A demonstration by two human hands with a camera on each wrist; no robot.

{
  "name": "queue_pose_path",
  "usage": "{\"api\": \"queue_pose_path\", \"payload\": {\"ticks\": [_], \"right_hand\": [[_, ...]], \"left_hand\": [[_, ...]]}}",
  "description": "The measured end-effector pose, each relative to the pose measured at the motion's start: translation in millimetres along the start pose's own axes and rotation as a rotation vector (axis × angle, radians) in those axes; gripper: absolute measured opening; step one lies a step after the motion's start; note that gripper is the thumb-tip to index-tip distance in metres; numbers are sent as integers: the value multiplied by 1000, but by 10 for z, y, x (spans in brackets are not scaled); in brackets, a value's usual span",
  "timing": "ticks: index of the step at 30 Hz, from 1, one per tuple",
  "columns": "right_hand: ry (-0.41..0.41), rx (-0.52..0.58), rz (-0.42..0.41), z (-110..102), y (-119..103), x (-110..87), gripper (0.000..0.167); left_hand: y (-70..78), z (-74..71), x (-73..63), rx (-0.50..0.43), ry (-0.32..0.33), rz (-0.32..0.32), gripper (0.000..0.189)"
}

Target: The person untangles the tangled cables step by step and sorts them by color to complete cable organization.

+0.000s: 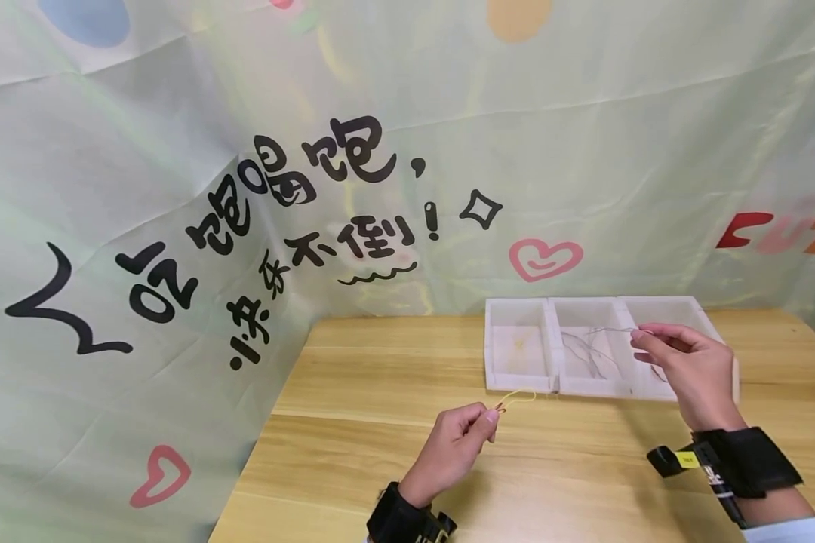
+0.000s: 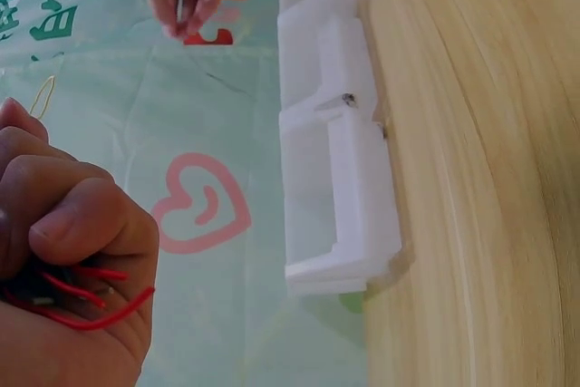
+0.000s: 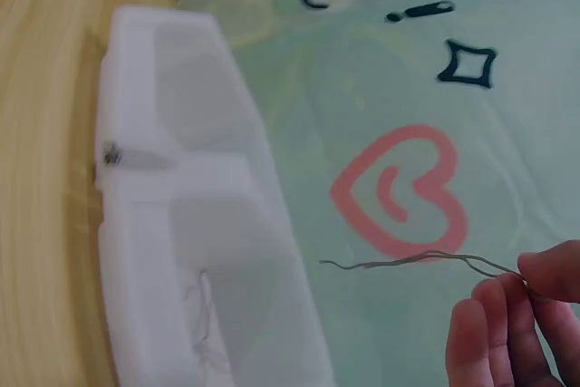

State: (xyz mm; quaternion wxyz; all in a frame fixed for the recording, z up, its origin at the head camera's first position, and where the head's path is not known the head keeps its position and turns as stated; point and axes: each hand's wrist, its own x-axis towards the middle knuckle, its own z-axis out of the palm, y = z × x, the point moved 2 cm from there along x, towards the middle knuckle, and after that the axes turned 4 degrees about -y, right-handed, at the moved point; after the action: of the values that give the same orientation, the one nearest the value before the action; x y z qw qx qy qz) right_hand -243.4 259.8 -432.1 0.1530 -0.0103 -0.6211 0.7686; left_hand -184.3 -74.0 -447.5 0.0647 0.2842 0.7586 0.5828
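My left hand is low over the table, in front of a white three-part tray. A thin yellow wire loop sticks out from between its thumb and forefinger. Curled fingers hold several red wires in the palm, seen in the left wrist view; darker pieces there are partly hidden. Above the tray's right side, my right hand pinches a thin grey wire between thumb and fingertips. The wire's free end points left. More grey wires lie in the middle compartment.
The tray stands at the back of the wooden table. Its left compartment has a small yellow strand; a reddish strand shows in the right one, partly behind my hand. A printed cloth hangs behind and to the left.
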Motion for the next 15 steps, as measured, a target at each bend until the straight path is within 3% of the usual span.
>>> {"api": "queue_pose_path", "payload": {"ticks": [3, 5, 11, 13, 15], "right_hand": [[45, -62, 11, -27, 84, 66, 13], [40, -179, 9, -32, 135, 93, 21], [-128, -797, -13, -15, 243, 71, 53], [-166, -877, -30, -1, 246, 49, 53], [-174, -876, -54, 24, 228, 31, 50]], "left_hand": [[-8, 3, -2, 0, 8, -5, 38], [-11, 6, 1, 1, 10, -8, 38], [-22, 12, 15, 7, 16, -8, 38], [-27, 10, 16, 12, 21, -9, 38], [-29, 6, 16, 18, 26, -8, 39]]}}
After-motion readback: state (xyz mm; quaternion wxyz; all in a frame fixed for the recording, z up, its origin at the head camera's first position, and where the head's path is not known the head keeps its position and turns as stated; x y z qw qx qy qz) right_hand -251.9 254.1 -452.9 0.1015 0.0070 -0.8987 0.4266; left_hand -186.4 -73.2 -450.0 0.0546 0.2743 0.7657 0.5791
